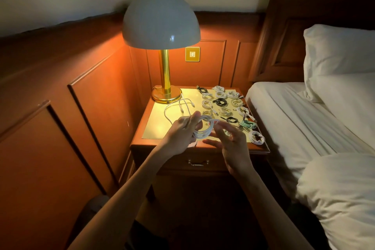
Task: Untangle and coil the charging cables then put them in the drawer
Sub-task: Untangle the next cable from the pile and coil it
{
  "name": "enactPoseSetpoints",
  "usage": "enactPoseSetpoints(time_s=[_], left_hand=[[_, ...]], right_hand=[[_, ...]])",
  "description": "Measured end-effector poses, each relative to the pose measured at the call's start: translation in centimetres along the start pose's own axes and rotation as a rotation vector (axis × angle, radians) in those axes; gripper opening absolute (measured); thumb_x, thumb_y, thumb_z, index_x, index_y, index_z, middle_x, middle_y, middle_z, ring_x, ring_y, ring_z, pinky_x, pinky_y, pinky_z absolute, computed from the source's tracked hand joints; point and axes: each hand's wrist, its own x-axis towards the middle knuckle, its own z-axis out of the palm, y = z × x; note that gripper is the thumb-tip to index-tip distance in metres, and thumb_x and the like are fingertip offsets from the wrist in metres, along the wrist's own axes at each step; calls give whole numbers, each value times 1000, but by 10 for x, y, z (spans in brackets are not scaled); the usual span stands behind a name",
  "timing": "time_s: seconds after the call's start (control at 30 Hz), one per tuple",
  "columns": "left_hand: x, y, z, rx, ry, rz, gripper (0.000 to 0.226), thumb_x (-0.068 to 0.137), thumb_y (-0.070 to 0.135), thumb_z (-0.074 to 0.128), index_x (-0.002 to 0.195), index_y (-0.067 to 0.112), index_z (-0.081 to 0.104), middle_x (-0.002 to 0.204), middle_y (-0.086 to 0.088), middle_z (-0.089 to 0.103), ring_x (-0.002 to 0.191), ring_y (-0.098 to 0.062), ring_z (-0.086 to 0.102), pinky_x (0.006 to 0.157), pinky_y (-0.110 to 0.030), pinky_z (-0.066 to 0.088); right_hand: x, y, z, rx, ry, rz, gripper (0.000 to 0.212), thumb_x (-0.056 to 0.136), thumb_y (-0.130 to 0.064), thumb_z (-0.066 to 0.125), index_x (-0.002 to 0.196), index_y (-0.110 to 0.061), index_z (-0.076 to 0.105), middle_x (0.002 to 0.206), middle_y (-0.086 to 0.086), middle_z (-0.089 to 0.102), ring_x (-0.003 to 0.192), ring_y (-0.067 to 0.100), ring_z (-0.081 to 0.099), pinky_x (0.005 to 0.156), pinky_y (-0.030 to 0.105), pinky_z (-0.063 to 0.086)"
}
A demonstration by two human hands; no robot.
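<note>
My left hand (182,134) grips a white cable coil (204,131) of several loops above the nightstand's front edge. My right hand (231,142) hovers just right of the coil, fingers spread, its fingertips close to the loops; whether they touch the cable I cannot tell. A loose white cable (178,107) with several plug ends lies uncoiled near the lamp base. Several coiled cables lie in rows on the right half of the top: white ones (256,137), black ones (220,102) and a teal one (248,124). The drawer (197,162) below is closed, with a metal handle.
A lit dome lamp (162,46) with a brass stem stands at the nightstand's back left. The nightstand (158,142) has a yellowish top mat. A bed with white sheets (304,128) and pillow is immediately right. Wood wall panelling runs behind and left.
</note>
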Motion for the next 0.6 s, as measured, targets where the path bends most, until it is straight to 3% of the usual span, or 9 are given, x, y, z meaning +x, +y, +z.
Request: enactPoseSetpoints(time_s=[0.07, 0.13, 0.27, 0.43, 0.5, 0.6], left_hand=[[-2, -1, 0, 89, 0, -18, 47, 100, 51, 28, 102, 18, 60, 85, -11, 63, 73, -21, 64, 60, -27, 50], [-3, -5, 2, 232, 10, 71, 60, 98, 54, 26, 110, 7, 62, 87, -7, 64, 76, -18, 68, 58, -25, 53], [-3, -6, 5, 277, 119, 89, 50, 102, 49, 29, 91, 15, 64, 76, 2, 63, 70, -11, 68, 51, -19, 48], [-4, -10, 5, 479, 183, 178, 51, 106, 42, 29, 93, 10, 66, 77, -2, 66, 64, -6, 66, 50, -25, 52], [-4, -12, 7, 562, 220, 217, 52, 106, 42, 27, 93, 9, 66, 76, -4, 68, 62, -9, 66, 47, -23, 50], [-3, -17, 10, 654, 264, 271, 49, 107, 37, 30, 100, 7, 68, 78, -5, 71, 60, -10, 64, 49, -18, 49]], right_hand=[[-3, 1, 4, 154, 10, 96, 19, 100, -12, 57, 112, -5, 69, 111, 11, 74, 106, 27, 71, 83, 39, 60], [-6, 0, 8, 318, 25, 206, 23, 97, -10, 59, 118, -2, 64, 110, 14, 74, 104, 29, 72, 85, 40, 60], [-8, -4, 12, 641, 18, 370, 34, 84, -3, 61, 117, 1, 59, 103, 20, 73, 88, 29, 75, 74, 38, 63], [-1, -1, 12, 638, 82, 547, 26, 102, 1, 44, 124, -2, 58, 104, 19, 73, 86, 26, 74, 71, 33, 63], [-1, -2, 12, 609, 46, 571, 29, 104, -4, 40, 125, -2, 60, 106, 17, 73, 91, 24, 73, 79, 33, 60], [-1, -6, 14, 622, 93, 609, 32, 104, -18, 43, 113, 2, 65, 103, 18, 73, 100, 30, 68, 100, 43, 51]])
